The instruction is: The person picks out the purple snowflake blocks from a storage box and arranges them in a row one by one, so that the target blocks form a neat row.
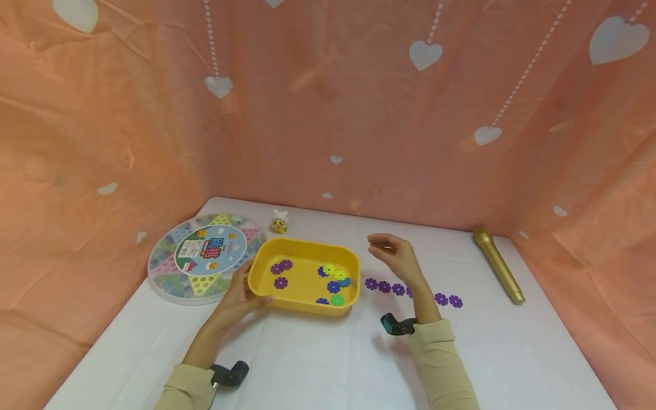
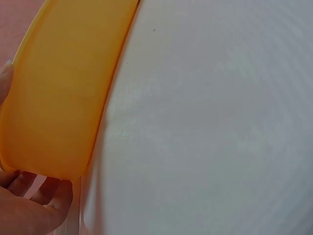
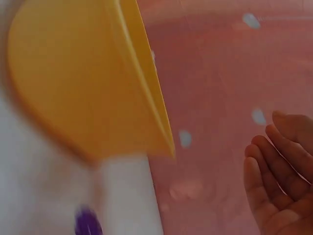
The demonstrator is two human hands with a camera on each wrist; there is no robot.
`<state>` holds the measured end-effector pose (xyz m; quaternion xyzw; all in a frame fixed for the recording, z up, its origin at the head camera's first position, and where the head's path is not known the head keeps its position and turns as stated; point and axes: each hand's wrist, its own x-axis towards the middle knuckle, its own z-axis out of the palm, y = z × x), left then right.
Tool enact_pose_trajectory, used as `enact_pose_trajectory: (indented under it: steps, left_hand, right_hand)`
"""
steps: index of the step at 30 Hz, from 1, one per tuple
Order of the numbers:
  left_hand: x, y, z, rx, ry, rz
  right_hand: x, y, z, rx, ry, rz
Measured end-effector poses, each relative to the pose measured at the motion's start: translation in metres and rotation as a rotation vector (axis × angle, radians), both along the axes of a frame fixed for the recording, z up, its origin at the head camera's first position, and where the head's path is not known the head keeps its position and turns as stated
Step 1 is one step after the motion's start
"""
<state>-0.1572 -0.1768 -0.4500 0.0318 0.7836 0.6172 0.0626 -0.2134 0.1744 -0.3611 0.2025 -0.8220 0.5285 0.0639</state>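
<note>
My left hand (image 1: 237, 302) grips the left end of a yellow plastic basin (image 1: 304, 307), its thumb on the front wall. In the left wrist view, fingers (image 2: 61, 198) curl at the basin's end. Inside lie purple snowflake discs (image 1: 280, 283) on the left, with blue discs (image 1: 333, 287), yellow discs (image 1: 328, 270) and a green disc (image 1: 336, 300) on the right. My right hand (image 1: 398, 259) hovers beyond the basin's right end, holding nothing, its fingers loosely bent. Below it runs a row of purple snowflake discs (image 1: 398, 289), partly hidden by the forearm.
On the left, a round Chinese checkers set (image 1: 169, 276) lies flat beside the basin. A small yellow-and-white figurine (image 1: 279, 221) stands behind it. Far right lies a gold microphone (image 1: 498, 266). Pink curtain (image 1: 328, 114) hangs around the white table (image 1: 307, 364).
</note>
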Motion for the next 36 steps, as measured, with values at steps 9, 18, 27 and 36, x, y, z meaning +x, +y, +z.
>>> enact_pose_trajectory:
  steps: [9,18,27,36]
  left_hand:
    - [-0.001,0.002,-0.003,-0.025,-0.038,0.017]
    - [-0.002,0.001,-0.002,-0.049,-0.062,0.027]
    - [-0.001,-0.001,-0.002,-0.03,-0.015,0.009]
    - [0.0,-0.001,0.0,-0.02,-0.007,0.008]
  right_hand:
    - [-0.026,-0.08,-0.029,-0.042,-0.08,0.175]
    - [-0.033,-0.129,-0.049,0.04,-0.119,0.221]
    - [-0.033,-0.157,-0.057,0.013,-0.121,0.27]
    - [-0.034,-0.169,-0.074,0.121,-0.167,0.386]
